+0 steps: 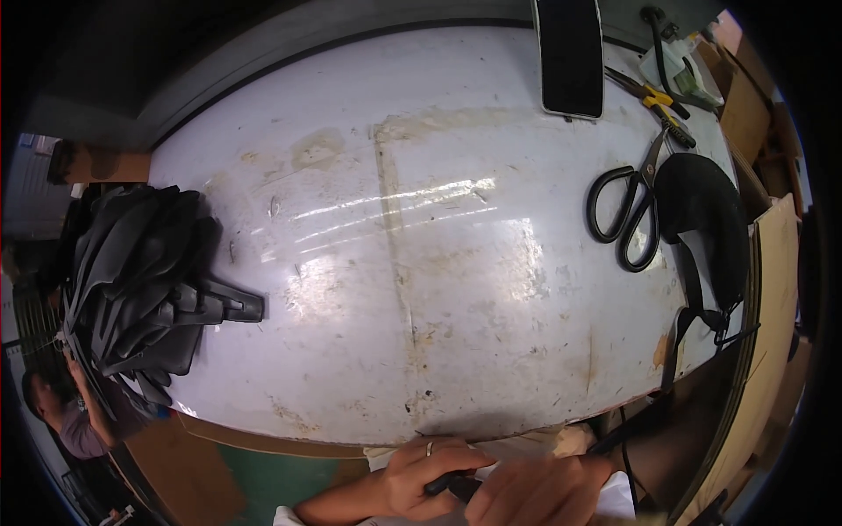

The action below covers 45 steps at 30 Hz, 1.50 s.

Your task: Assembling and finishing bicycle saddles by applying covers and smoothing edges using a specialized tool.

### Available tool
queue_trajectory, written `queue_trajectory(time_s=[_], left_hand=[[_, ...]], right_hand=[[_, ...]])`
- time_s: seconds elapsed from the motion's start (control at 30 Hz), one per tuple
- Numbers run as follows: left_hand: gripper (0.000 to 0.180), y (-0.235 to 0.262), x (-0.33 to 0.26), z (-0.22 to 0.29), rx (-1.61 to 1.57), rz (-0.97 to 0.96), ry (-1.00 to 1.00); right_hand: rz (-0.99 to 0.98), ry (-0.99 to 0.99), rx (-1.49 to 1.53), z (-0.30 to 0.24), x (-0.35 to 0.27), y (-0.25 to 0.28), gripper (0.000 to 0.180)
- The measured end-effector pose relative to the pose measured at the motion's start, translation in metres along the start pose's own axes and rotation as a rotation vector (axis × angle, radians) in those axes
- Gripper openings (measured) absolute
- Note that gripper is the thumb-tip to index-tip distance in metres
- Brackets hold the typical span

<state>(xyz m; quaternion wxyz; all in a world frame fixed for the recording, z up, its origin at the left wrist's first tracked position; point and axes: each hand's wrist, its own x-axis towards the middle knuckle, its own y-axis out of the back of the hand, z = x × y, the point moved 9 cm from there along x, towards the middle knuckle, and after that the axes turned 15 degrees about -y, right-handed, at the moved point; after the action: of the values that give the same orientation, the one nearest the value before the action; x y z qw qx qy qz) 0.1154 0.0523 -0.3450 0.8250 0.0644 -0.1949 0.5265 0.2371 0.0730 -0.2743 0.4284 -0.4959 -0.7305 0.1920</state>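
At the near edge of the table, my left hand (428, 478), with a ring on one finger, is closed around a small black piece (454, 482). My right hand (539, 491) meets it from the other side, fingers curled over the same piece and slightly smeared by motion. Most of that piece is hidden by my fingers, so its kind does not show. On the table's left side lies a heap of black moulded, rubbery-looking parts (140, 272), one narrow end pointing toward the middle.
Black-handled scissors (651, 206) lie at the right beside a curved black item with straps (706, 206). Yellow-and-black pliers (662, 101) rest behind them. A phone (570, 57) stands at the back. Cardboard (759, 351) lines the right edge. Another person (74, 416) is at far left.
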Motion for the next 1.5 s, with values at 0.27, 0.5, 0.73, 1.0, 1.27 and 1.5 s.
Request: queue_trajectory(time_s=[0.27,0.5,0.73,1.0,1.27,1.5], left_hand=[[0.028,0.004,-0.001,-0.001,-0.025,0.018,0.020],[0.033,0.010,0.001,-0.001,-0.158,0.030,0.120],[0.038,0.011,-0.003,-0.003,-0.158,-0.020,0.079],[0.043,0.017,-0.009,0.000,-0.137,-0.067,0.083],[0.030,0.011,-0.002,0.002,-0.121,-0.002,0.249],[0.019,0.016,-0.009,0.013,0.022,0.093,0.226]], right_hand=[[-0.247,0.535,-0.571,0.004,-0.055,-0.045,0.033],[-0.202,0.045,-0.151,-0.016,-0.025,-0.013,0.015],[-0.092,0.051,-0.168,0.008,-0.043,-0.014,0.022],[0.106,-0.095,-0.142,0.007,-0.034,0.002,0.019],[-0.074,-0.060,-0.381,-0.026,-0.066,-0.001,0.022],[-0.207,-0.370,-0.665,-0.030,-0.045,0.012,0.022]])
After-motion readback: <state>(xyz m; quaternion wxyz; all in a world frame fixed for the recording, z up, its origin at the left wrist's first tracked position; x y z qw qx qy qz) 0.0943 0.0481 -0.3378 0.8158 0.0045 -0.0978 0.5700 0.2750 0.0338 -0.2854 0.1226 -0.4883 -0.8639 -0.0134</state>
